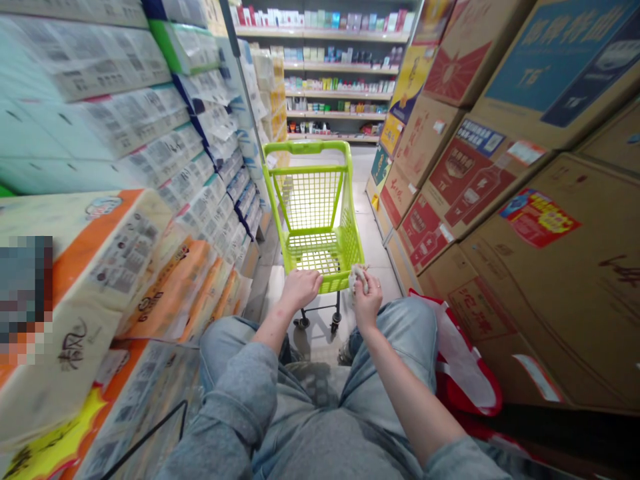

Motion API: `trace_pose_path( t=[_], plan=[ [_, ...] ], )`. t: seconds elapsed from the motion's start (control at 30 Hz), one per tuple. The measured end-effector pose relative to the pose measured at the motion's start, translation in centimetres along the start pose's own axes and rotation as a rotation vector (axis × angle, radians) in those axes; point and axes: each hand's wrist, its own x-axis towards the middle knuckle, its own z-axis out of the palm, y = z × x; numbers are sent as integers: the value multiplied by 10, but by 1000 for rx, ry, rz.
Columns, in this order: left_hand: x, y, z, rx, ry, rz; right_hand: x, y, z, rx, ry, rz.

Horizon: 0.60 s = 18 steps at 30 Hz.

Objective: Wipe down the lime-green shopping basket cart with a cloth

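A lime-green plastic shopping cart (356, 230) on dark legs with small wheels stands before my knees. Its basket has grid walls, and through the mesh I see pale floor. My left hand (301, 288) is closed over the near rim, left of its middle. At the near right corner, my right hand (367, 297) is closed around a crumpled greyish-white cloth (356, 277). The cloth lies against or right beside the cart's rim; I cannot tell which.
Stacked tissue packs (150, 127) line the left side, with orange-and-white packs (165, 287) nearest. Cardboard cartons (550, 253) rise on the right, a red-and-white bag (465, 360) below them. Shelves (320, 32) of small boxes and bottles close off the aisle's far end.
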Motion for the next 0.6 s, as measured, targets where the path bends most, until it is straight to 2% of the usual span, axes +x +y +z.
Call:
trace_pose_path(
  t=[0.07, 0.17, 0.4, 0.5, 0.6],
  plan=[
    [0, 1, 0, 2, 1, 3, 11, -2, -4, -115, -20, -69],
    [0, 4, 1, -1, 3, 2, 15, -6, 3, -278, -182, -186],
    [-4, 6, 4, -3, 46, -15, -13, -15, 30, -439, -315, -404],
    [-7, 2, 4, 7, 58, -5, -8, -8, 25, -498, -386, -487],
    [-9, -1, 4, -1, 58, 3, 11, 9, 9, -558, -397, -505]
  ],
)
